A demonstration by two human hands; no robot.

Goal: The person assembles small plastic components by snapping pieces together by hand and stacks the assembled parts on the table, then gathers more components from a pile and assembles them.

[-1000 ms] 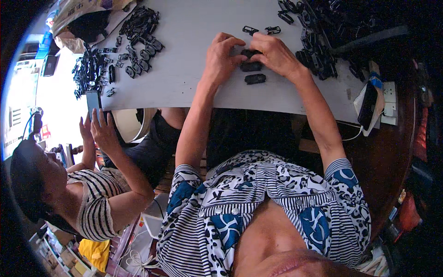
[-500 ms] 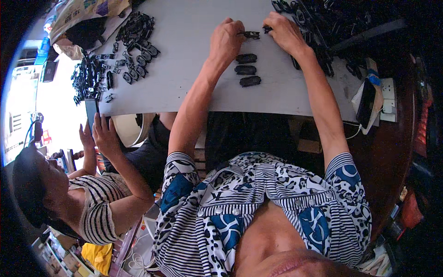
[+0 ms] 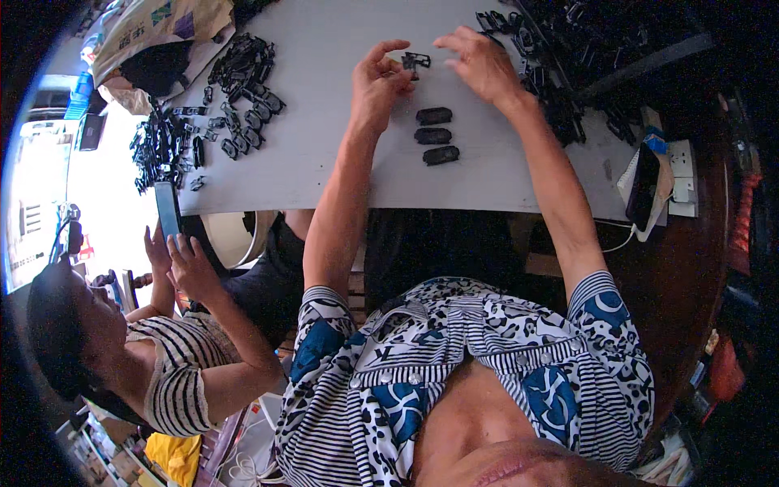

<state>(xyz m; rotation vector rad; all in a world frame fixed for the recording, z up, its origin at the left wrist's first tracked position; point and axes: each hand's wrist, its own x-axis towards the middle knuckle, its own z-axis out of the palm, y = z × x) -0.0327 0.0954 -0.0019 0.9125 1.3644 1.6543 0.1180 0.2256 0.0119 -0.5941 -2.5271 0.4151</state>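
My left hand (image 3: 380, 85) is raised over the grey table with its index finger stretched out. A small black plastic frame piece (image 3: 416, 62) is at its fingertips, held between thumb and fingers. Facing it from the right, my right hand (image 3: 482, 66) has its fingers apart, and nothing shows between them. Nearer me on the table, three black oblong plastic parts lie in a column: a far one (image 3: 433, 116), a middle one (image 3: 432, 136) and a near one (image 3: 441, 156).
Loose black parts heap on the left (image 3: 242, 65), with a bag (image 3: 154, 36) behind. Another dark heap (image 3: 560, 97) fills the right, near a power strip (image 3: 682, 174). At left, a co-worker (image 3: 187, 357) holds a phone-like dark slab (image 3: 167, 207).
My right hand's fingers have spread, and the small black piece they held no longer shows there. The frame piece in my left hand has turned and shifted left. The view has moved slightly.
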